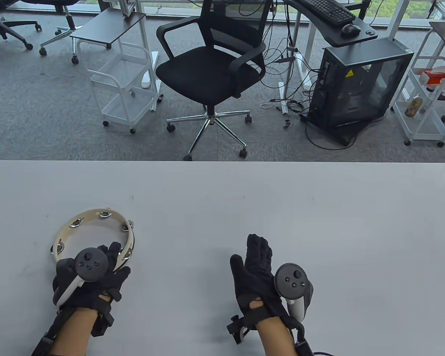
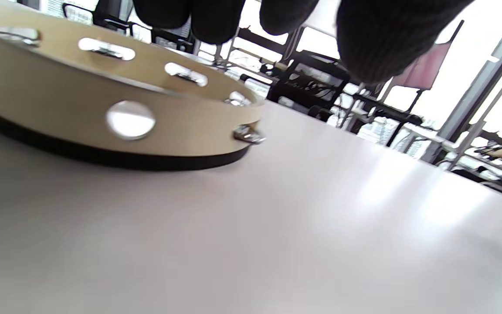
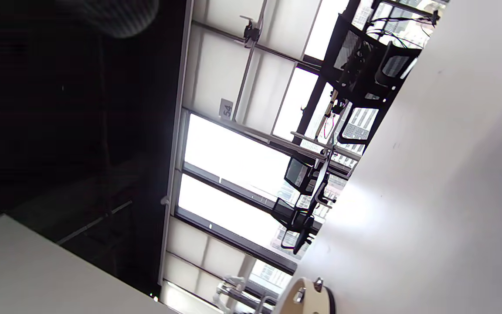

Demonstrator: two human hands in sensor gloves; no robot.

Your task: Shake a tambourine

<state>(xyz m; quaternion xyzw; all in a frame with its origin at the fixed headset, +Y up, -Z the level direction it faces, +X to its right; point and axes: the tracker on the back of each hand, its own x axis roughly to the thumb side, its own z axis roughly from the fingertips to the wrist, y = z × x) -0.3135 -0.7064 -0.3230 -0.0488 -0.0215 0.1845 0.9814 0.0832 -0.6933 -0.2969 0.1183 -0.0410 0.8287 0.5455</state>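
The tambourine [image 1: 92,213], a cream wooden hoop with metal jingles, lies flat on the white table [image 1: 222,200] at the near left. My left hand [image 1: 113,259] hovers over its near right rim with the fingers spread. In the left wrist view the tambourine [image 2: 59,102] lies on the table and my fingertips [image 2: 381,39] hang above and beside it without touching. My right hand [image 1: 257,256] stands on its edge on the table to the right, fingers straight, holding nothing. The tambourine's rim also shows in the right wrist view [image 3: 305,301] at the bottom edge.
The table's far edge runs across the middle of the table view. Beyond it stand a black office chair [image 1: 211,70], a white cart [image 1: 126,85] and a black computer case [image 1: 359,85].
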